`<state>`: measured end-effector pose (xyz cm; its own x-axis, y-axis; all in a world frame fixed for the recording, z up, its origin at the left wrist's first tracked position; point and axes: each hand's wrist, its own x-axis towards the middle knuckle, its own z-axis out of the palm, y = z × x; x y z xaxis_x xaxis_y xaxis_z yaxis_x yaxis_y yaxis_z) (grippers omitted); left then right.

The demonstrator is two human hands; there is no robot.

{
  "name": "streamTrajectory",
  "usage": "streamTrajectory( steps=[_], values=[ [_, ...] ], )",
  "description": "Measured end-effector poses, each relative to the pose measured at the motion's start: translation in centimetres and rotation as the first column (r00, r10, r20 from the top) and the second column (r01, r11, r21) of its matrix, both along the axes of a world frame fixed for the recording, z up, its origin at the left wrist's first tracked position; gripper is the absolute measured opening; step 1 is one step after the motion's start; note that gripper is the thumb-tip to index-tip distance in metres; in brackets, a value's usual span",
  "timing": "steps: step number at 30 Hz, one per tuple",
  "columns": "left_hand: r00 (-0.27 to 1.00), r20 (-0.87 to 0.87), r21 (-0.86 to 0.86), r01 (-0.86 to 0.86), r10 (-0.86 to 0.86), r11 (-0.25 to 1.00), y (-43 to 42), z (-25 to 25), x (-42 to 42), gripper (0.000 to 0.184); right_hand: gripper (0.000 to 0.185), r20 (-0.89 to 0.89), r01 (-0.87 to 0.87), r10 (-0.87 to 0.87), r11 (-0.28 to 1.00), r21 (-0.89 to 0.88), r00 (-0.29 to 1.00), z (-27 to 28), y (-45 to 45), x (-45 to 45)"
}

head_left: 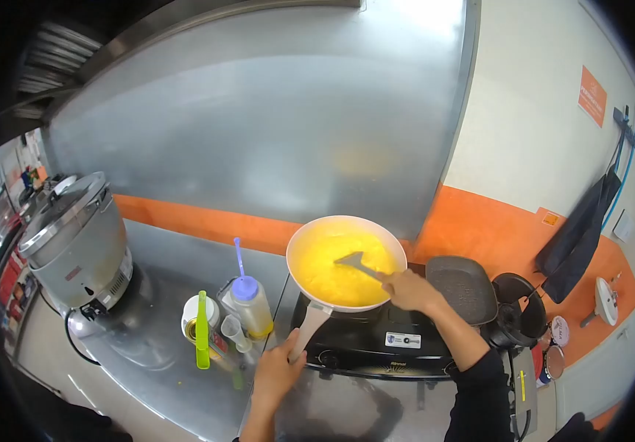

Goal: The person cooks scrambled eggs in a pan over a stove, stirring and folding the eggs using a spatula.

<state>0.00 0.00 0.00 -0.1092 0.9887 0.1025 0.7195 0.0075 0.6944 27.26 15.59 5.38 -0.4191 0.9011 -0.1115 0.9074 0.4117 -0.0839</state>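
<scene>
Your left hand (pixel 279 368) is grasping the pale, straight handle (pixel 311 324) of a round pan (pixel 304 234), fingers wrapping its lower end. Your right hand (pixel 412 291) is clasping a grey spatula (pixel 351 258), whose flat, angled blade is resting in the soft, slightly lumpy yellow mixture (pixel 321 276). The pan is sitting over the left side of a glossy black stove (pixel 362 335), its smooth, pale wall showing above the mixture. On the stove's right side, a dark, matte grill pan (pixel 461 291) with rounded corners is lying close by your right forearm.

To your left, the brushed-steel table (pixel 170 258) is bearing a translucent bottle (pixel 253 306) with a purple-blue cap, a clear plastic cup (pixel 235 331) and a long green utensil (pixel 202 331) lying across a white-lidded jar (pixel 188 313). A bulky, drum-shaped metal cooker (pixel 78 250) is standing at the far left.

For room, a stretch of smooth steel is running between the cooker and the jar, while the bottle is crowding the space just left of the pan. The steel wall panel (pixel 258 125) is bounding the back, and the table's front-left edge is curving down toward you.
</scene>
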Motion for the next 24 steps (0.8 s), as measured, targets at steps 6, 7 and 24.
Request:
streamTrajectory(
  steps=[6,7,24],
  values=[
    [0.997,-0.064,0.054,0.039,-0.035,0.998,0.3,-1.2,-0.3,0.053,0.038,0.013,0.020,-0.020,0.999,0.042,1.000,4.3,-5.7,1.4],
    [0.997,-0.067,0.061,0.032,-0.027,0.998,0.3,-1.2,-0.2,0.053,0.038,0.051,0.074,-0.078,0.994,0.076,0.996,4.1,-5.1,1.5],
    [0.999,0.002,0.032,0.048,-0.048,0.998,0.0,-0.5,0.2,0.052,0.037,-0.055,0.180,-0.175,0.979,0.099,0.983,0.4,-0.8,0.0]
  ],
)
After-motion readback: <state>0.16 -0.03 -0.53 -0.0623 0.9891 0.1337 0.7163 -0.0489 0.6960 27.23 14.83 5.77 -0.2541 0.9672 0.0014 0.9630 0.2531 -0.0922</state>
